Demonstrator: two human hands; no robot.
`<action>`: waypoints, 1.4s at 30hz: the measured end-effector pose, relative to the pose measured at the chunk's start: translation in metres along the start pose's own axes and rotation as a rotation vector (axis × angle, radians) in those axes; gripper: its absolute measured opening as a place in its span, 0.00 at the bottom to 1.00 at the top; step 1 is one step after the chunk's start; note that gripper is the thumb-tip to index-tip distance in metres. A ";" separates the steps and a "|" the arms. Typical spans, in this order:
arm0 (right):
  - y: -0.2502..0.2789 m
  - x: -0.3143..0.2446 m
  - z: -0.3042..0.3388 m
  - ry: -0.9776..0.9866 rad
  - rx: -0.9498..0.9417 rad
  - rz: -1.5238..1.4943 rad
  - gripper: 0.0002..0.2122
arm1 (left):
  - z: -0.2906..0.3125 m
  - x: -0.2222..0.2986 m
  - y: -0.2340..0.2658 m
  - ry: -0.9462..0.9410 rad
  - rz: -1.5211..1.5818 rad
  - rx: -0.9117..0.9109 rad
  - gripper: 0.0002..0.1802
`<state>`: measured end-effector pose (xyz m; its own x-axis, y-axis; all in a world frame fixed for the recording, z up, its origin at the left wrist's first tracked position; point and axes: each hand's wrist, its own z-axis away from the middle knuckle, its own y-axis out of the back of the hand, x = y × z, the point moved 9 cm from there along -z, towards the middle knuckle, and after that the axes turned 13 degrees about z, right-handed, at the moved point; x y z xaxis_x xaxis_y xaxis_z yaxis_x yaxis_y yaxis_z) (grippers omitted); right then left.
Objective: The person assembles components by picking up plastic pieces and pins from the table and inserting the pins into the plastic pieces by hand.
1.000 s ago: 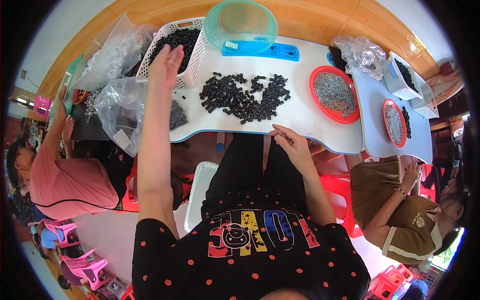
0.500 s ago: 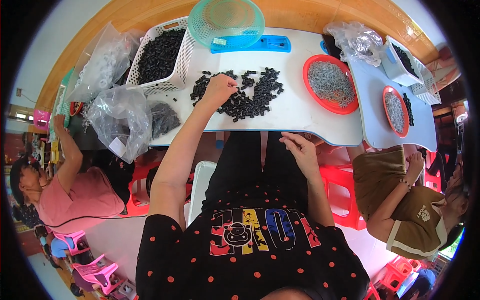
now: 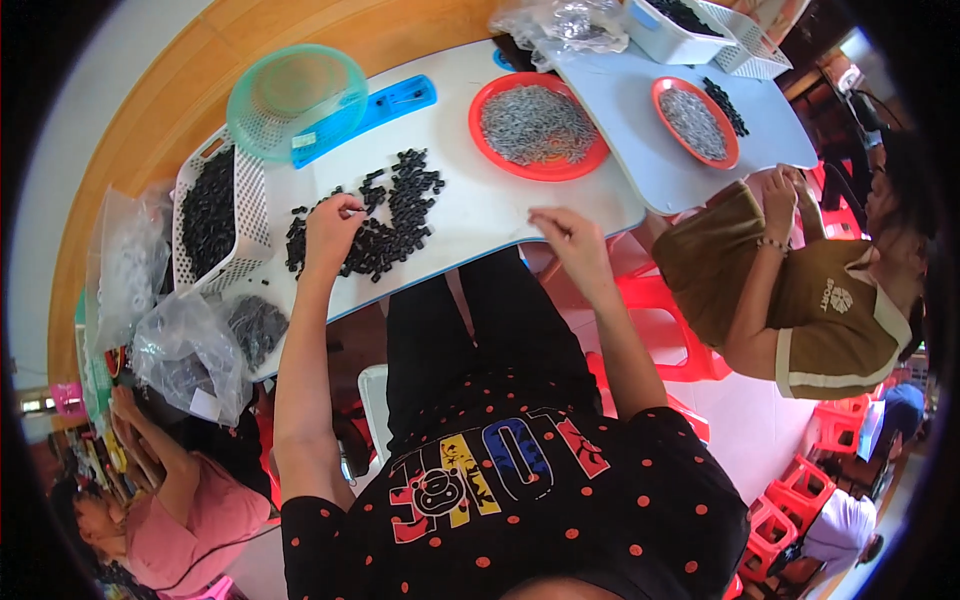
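Observation:
My left hand [image 3: 332, 235] is over a loose pile of small black cylindrical pieces [image 3: 400, 205] on the white table. Its thumb and fingers are pinched together on what looks like one small black piece. Above the table's front edge, my right hand [image 3: 570, 240] has its fingertips pressed together; anything between them is too small to make out. Beyond that hand lies a red plate [image 3: 600, 160] heaped with small thin grey pieces [image 3: 535, 122].
A white perforated basket [image 3: 255, 205] of black pieces stands at the left, below a green strainer [image 3: 297, 100] and a blue tray [image 3: 400, 97]. Clear plastic bags [image 3: 190, 345] lie nearby. A second red plate [image 3: 725, 155] is on the adjoining table. People sit on both sides.
The view has turned rightward, so the table appears shifted left and tilted. My right hand has risen from my lap to the table edge. My left hand stays at the black pile.

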<state>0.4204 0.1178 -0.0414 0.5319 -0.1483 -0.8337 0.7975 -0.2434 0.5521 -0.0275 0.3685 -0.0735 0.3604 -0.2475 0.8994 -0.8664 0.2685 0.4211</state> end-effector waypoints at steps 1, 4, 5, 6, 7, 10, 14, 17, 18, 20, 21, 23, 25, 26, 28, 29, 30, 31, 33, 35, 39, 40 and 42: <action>0.016 0.000 -0.017 0.053 0.101 0.096 0.12 | 0.003 0.005 0.001 0.020 0.070 0.024 0.12; 0.060 0.011 -0.066 0.166 0.293 0.352 0.10 | 0.020 0.020 0.004 0.086 0.286 0.104 0.10; 0.063 0.020 -0.067 0.162 0.297 0.358 0.10 | 0.026 0.027 0.002 0.109 0.360 0.129 0.09; 0.064 0.025 -0.087 0.170 0.283 0.402 0.10 | 0.034 0.034 -0.004 0.124 0.413 0.154 0.09; 0.063 0.029 -0.100 0.187 0.260 0.440 0.09 | 0.050 0.039 -0.006 0.130 0.433 0.179 0.09; 0.050 0.036 -0.138 0.220 0.207 0.561 0.09 | 0.093 0.056 -0.030 0.172 0.647 0.230 0.09; 0.023 0.044 -0.165 0.265 0.144 0.679 0.09 | 0.142 0.055 -0.051 0.257 0.816 0.310 0.10; 0.021 0.058 -0.173 0.260 0.132 0.730 0.09 | 0.166 0.045 -0.060 0.308 0.847 0.342 0.11; 0.027 0.061 -0.174 0.277 0.143 0.714 0.09 | 0.173 0.042 -0.062 0.327 0.863 0.350 0.11; 0.038 0.064 -0.174 0.315 0.164 0.682 0.10 | 0.183 0.032 -0.063 0.336 0.878 0.348 0.11; 0.045 0.065 -0.173 0.330 0.177 0.668 0.10 | 0.188 0.027 -0.064 0.345 0.898 0.354 0.11; 0.046 0.053 -0.166 0.348 0.179 0.649 0.10 | 0.195 0.021 -0.065 0.361 0.914 0.371 0.12; 0.049 0.045 -0.160 0.212 0.114 0.435 0.12 | 0.202 0.020 -0.064 0.381 0.964 0.409 0.12; 0.050 0.042 -0.158 0.212 0.116 0.437 0.12 | 0.201 0.023 -0.067 0.380 0.965 0.408 0.12; 0.053 0.038 -0.155 0.223 0.114 0.449 0.12 | 0.199 0.027 -0.075 0.371 1.010 0.402 0.12; 0.055 0.039 -0.153 0.229 0.114 0.455 0.11 | 0.199 0.028 -0.078 0.371 1.011 0.397 0.12; 0.055 0.041 -0.152 0.235 0.112 0.461 0.11 | 0.199 0.029 -0.081 0.370 1.008 0.377 0.12; 0.056 0.042 -0.151 0.241 0.110 0.465 0.11 | 0.200 0.028 -0.084 0.369 1.004 0.356 0.12; 0.056 0.044 -0.156 0.252 0.112 0.501 0.11 | 0.203 0.026 -0.083 0.365 1.009 0.358 0.13; 0.058 0.045 -0.165 0.271 0.118 0.574 0.10 | 0.204 0.023 -0.084 0.360 1.016 0.354 0.14; 0.048 0.050 -0.176 0.294 0.081 0.664 0.10 | 0.215 0.018 -0.083 0.371 1.008 0.393 0.15; 0.042 0.052 -0.178 0.296 0.045 0.683 0.09 | 0.217 0.017 -0.083 0.384 1.005 0.402 0.15; 0.034 0.054 -0.181 0.301 0.036 0.691 0.09 | 0.220 0.017 -0.084 0.387 0.997 0.393 0.15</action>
<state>0.5275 0.2749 -0.0661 0.9665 -0.0115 -0.2563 0.2475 -0.2215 0.9432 -0.0251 0.1372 -0.1198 -0.5260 0.2346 0.8175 -0.8505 -0.1422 -0.5065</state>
